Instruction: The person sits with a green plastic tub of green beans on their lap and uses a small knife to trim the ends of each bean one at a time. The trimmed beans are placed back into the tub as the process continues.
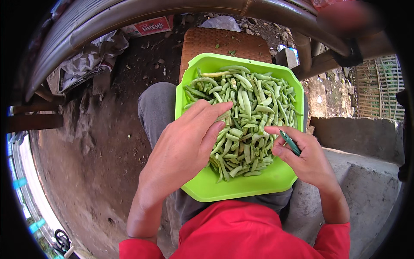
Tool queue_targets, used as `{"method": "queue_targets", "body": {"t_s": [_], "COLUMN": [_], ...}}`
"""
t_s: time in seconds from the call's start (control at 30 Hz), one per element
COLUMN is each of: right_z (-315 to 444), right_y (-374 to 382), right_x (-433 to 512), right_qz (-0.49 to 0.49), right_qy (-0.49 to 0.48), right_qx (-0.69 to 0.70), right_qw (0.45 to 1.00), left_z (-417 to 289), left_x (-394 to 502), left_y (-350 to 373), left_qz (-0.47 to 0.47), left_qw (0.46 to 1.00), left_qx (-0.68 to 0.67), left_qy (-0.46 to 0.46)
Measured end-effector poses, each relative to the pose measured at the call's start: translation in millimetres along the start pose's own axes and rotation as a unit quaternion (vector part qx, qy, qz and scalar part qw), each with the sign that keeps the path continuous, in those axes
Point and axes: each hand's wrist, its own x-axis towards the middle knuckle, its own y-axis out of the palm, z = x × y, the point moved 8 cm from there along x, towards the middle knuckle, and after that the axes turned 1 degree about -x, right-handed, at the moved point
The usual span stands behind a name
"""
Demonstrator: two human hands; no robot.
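A lime-green plastic basin rests across my lap, heaped with green beans, many of them cut into short pieces. My left hand is over the basin's left side, thumb and index finger spread above the beans. Bean pieces show at its fingertips, but whether any is gripped is unclear. At the right side of the heap, my right hand holds a small knife by its green handle. Its thin blade is barely visible, pointing up and left near the index finger.
Beyond the basin stands a brown woven-pattern stool with green scraps on it. A bamboo bench frame arches across the top. Concrete blocks lie on the right; bare earth floor on the left. A red carton sits at the back.
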Motion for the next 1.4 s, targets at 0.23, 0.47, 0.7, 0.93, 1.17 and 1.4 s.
{"method": "queue_targets", "body": {"t_s": [0.23,0.47,0.7,0.93,1.17,1.4], "right_z": [0.0,-17.1,-1.5,-2.0,-8.2,-15.3], "right_y": [14.3,14.1,26.2,58.2,66.4,78.8], "right_x": [-2.0,-4.5,-25.8,-37.4,-38.6,-42.2], "right_qz": [-0.067,-0.128,-0.062,-0.045,0.008,0.029], "right_qy": [-0.042,-0.003,-0.101,-0.031,-0.011,0.074], "right_qx": [0.193,0.249,0.418,0.319,0.399,0.462], "right_qw": [0.978,0.96,0.901,0.946,0.917,0.883], "left_z": [-7.9,-11.4,2.0,-14.5,-22.4,-20.0], "left_x": [-7.4,-14.9,-29.6,-36.4,-43.3,-49.1], "left_y": [59.2,54.8,45.3,36.8,39.3,49.6], "left_qz": [0.153,0.102,-0.048,-0.134,-0.148,-0.128], "left_qw": [0.944,0.956,0.964,0.981,0.985,0.991], "left_qx": [-0.262,-0.237,-0.21,-0.137,-0.087,-0.036], "left_qy": [-0.13,-0.139,-0.154,-0.032,0.034,0.031]}}
